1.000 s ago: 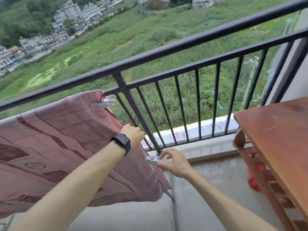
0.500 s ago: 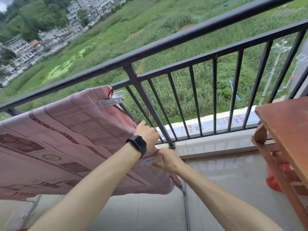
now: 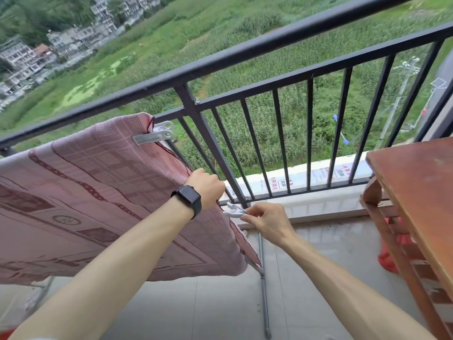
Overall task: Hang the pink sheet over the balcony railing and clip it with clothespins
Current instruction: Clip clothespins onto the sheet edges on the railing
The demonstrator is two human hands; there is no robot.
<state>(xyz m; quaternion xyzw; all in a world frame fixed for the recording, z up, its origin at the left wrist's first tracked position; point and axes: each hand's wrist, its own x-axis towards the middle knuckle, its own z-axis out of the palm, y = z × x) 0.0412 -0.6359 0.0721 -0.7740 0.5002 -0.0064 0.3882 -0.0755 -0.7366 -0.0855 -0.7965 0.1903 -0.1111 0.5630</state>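
Gripping pink sheet (image 3: 103, 192) edge: left hand (image 3: 207, 188) | right hand (image 3: 266, 220): clothespin (image 3: 234, 211)

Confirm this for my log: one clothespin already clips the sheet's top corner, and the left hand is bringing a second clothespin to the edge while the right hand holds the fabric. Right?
Not quite: the hands are swapped. The head view shows the right hand bringing the second clothespin, while the left hand, the one with the watch, holds the sheet by its edge. One clothespin does already clip the top corner.

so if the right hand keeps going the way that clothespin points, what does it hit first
Probably the pink sheet: the clothespin in the right hand points up-left at the sheet's side edge, just below the left hand gripping it. Depth is unclear from this one view.
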